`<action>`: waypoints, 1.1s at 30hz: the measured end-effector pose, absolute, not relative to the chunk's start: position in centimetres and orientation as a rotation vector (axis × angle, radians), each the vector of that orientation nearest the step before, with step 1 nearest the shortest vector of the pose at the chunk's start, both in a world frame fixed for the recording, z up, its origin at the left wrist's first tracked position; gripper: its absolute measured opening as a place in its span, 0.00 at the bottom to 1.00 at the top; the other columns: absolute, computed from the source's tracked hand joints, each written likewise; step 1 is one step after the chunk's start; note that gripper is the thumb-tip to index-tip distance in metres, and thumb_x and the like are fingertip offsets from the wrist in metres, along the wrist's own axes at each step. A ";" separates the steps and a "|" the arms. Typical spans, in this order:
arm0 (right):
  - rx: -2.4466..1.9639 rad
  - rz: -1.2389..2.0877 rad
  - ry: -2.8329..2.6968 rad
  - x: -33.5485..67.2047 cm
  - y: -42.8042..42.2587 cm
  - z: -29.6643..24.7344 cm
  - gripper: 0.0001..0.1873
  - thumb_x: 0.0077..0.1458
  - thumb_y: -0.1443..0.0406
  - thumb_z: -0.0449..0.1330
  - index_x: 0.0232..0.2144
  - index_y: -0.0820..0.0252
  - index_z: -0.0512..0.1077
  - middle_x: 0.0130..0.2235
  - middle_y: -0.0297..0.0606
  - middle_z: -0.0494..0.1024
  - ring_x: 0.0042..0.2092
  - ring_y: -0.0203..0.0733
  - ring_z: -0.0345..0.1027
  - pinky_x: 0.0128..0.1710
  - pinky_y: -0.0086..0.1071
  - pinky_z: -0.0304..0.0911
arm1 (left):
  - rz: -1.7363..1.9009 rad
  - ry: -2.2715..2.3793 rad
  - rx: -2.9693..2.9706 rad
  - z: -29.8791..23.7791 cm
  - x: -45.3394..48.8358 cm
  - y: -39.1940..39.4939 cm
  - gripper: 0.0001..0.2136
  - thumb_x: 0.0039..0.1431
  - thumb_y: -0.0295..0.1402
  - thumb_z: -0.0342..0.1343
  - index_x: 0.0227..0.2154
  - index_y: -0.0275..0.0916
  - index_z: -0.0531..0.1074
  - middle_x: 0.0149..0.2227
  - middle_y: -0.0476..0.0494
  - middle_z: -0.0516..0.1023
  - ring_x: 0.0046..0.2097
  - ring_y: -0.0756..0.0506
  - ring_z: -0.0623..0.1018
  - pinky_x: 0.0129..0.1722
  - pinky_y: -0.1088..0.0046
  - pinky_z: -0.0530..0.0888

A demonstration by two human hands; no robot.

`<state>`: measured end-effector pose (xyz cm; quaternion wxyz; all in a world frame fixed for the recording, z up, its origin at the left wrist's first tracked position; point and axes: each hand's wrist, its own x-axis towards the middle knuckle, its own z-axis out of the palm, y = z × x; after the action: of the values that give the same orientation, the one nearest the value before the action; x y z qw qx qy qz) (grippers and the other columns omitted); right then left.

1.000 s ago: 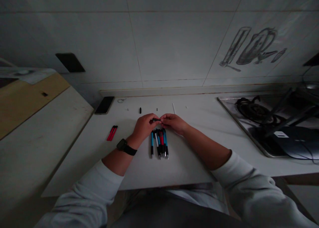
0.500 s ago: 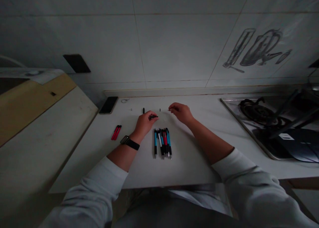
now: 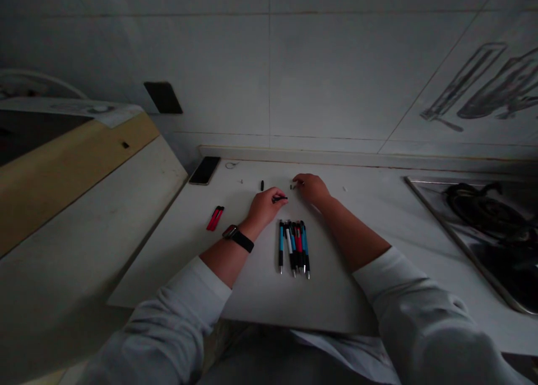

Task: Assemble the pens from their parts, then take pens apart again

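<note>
Nearest the body, a bunch of pens (image 3: 293, 247) lies loose on the surface (image 3: 252, 287), on the near side of both hands' fingers. Their long axes run toward and away from the person, silver tips facing the body; the left fingers are the closer to them. Well to the left of those fingers is a pair of red pieces (image 3: 215, 218), side by side and slanted.

The left hand (image 3: 266, 205) has its fingers closed on a slim black part (image 3: 279, 198), which lies roughly crosswise, its free end pointing toward the right hand (image 3: 312, 189). The right fingers are bent down farther out; whether they grip anything I cannot tell. A tiny dark piece (image 3: 291, 187) sits just left of their tips, nearer to them than to the left fingers.

Beyond the left fingers stands or lies a short black piece (image 3: 262, 185); farther left, a phone (image 3: 204, 170) and a thin loop (image 3: 230, 165).
</note>
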<state>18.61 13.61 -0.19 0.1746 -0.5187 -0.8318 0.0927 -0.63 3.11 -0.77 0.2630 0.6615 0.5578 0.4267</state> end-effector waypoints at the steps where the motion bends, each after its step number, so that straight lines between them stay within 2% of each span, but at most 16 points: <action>1: -1.464 0.256 -2.351 18.6 13.5 -0.2 0.17 0.61 0.69 0.57 0.50 0.57 0.78 0.47 0.43 0.82 0.48 0.44 0.73 0.51 0.33 0.63 | 1.159 1.504 1.794 -0.7 -0.6 3.1 0.05 0.58 0.30 0.66 0.37 0.40 0.78 0.40 0.45 0.84 0.43 0.45 0.82 0.46 0.69 0.76; 10: -1.496 0.229 -2.366 17.7 12.0 0.5 0.17 0.61 0.62 0.61 0.51 0.62 0.77 0.48 0.48 0.79 0.48 0.46 0.72 0.48 0.34 0.63 | 1.136 1.542 1.783 -0.6 -0.6 3.1 0.05 0.58 0.31 0.66 0.37 0.41 0.79 0.40 0.45 0.84 0.42 0.45 0.82 0.46 0.69 0.76; 22: -1.350 0.289 -2.388 17.4 12.2 0.1 0.15 0.61 0.68 0.60 0.50 0.59 0.78 0.50 0.44 0.80 0.51 0.44 0.72 0.53 0.34 0.63 | 1.122 1.543 1.784 -0.7 -0.6 3.1 0.04 0.58 0.31 0.66 0.37 0.41 0.79 0.39 0.45 0.84 0.42 0.45 0.82 0.45 0.70 0.76; 33: -1.359 0.310 -2.396 17.5 12.1 0.3 0.15 0.60 0.67 0.61 0.49 0.59 0.78 0.47 0.42 0.80 0.44 0.42 0.72 0.47 0.32 0.63 | 1.115 1.552 1.774 -0.5 -0.5 3.0 0.04 0.58 0.31 0.66 0.36 0.41 0.79 0.40 0.45 0.85 0.42 0.45 0.82 0.45 0.70 0.76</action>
<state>17.54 12.13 0.32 0.1838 -0.4820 -0.8496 0.1099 -0.46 3.01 -0.46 0.2638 0.6562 0.5741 0.4126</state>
